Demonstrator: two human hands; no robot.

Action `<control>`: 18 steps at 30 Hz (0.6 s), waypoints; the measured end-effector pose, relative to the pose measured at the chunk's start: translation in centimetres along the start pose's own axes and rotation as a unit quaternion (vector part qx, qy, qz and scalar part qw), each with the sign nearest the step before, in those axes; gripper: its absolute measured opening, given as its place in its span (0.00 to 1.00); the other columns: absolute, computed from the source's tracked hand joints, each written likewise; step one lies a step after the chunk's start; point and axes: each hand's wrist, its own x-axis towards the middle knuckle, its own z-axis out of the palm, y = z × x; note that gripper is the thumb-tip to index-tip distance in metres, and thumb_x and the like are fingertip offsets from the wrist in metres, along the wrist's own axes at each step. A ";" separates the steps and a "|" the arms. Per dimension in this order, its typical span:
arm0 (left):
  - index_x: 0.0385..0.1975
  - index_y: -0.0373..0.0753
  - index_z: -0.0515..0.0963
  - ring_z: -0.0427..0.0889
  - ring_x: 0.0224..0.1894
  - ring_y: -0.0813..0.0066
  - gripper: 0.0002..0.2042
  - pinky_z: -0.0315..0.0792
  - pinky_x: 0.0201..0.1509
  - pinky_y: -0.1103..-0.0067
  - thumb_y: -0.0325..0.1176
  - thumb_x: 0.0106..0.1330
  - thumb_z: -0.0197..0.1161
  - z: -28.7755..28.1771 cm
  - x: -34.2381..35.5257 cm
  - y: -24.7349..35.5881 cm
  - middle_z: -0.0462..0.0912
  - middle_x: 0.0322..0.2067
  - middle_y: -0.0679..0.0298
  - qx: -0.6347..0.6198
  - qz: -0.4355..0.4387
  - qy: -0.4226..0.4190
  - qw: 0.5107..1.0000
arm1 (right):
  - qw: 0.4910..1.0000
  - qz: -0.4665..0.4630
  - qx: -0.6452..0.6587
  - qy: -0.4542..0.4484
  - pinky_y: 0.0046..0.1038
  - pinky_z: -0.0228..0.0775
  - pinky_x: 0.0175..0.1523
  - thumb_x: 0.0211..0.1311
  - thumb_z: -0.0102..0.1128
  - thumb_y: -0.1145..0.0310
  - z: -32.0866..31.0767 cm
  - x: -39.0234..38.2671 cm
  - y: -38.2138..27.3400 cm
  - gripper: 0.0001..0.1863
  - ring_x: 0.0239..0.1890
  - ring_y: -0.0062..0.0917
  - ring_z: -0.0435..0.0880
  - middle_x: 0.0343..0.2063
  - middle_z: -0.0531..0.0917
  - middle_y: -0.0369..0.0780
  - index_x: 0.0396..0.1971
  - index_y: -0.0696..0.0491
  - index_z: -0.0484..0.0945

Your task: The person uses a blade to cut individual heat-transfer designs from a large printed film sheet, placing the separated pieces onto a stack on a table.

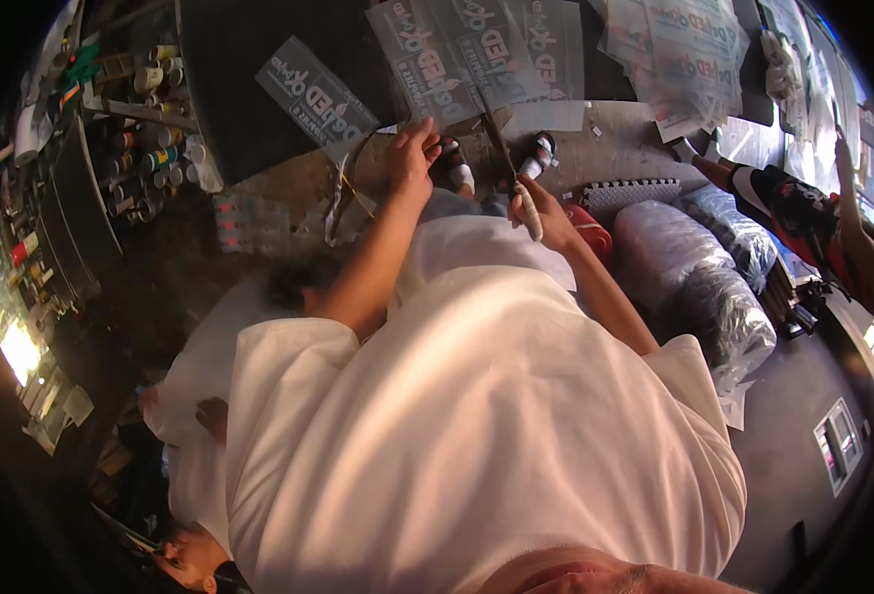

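My right hand [548, 215] is closed round the pale, wrapped-looking handle of a long thin knife-like tool [502, 148]. Its dark, narrow blade points away from me, and the tip reaches the printed clear plastic sheets [425, 61] at the edge of the dark table [221, 89]. My left hand [414, 153] hovers by the near table edge, fingers loosely apart, with nothing visible in it. Left of those sheets, a single printed plastic sheet [316, 97] lies at an angle, its near corner over the edge.
More printed sheets [679, 59] are piled at the far right. Plastic-wrapped bundles [670, 243] stand on the floor to my right, near another person [788, 203]. On the left, shelves hold several jars [160, 158]; a person in a pale shirt [204, 371] is close beside me.
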 end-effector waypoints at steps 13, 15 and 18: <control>0.29 0.43 0.79 0.77 0.29 0.80 0.14 0.68 0.38 0.79 0.44 0.52 0.73 2.5 0.5 -1.9 0.81 0.27 0.70 -0.047 -0.094 -0.082 0.991 | 0.999 -0.020 -0.025 0.011 0.20 0.67 0.28 0.65 0.55 0.57 1.3 0.1 0.1 0.27 0.23 0.17 0.73 0.26 0.75 0.36 0.55 0.60 0.66; 0.29 0.43 0.79 0.78 0.30 0.81 0.12 0.68 0.37 0.80 0.41 0.53 0.72 3.8 0.3 -1.8 0.82 0.27 0.70 -0.058 -0.090 -0.079 0.991 | 0.999 -0.029 -0.027 0.013 0.20 0.67 0.28 0.66 0.55 0.55 1.4 0.1 0.2 0.27 0.22 0.16 0.73 0.25 0.75 0.36 0.55 0.60 0.66; 0.29 0.40 0.80 0.79 0.29 0.80 0.08 0.69 0.34 0.83 0.35 0.55 0.70 4.8 0.0 -1.4 0.82 0.28 0.68 0.020 -0.056 -0.052 0.997 | 0.998 -0.036 -0.048 0.033 0.20 0.68 0.28 0.66 0.55 0.53 1.3 0.5 0.7 0.28 0.22 0.16 0.74 0.24 0.76 0.36 0.54 0.60 0.67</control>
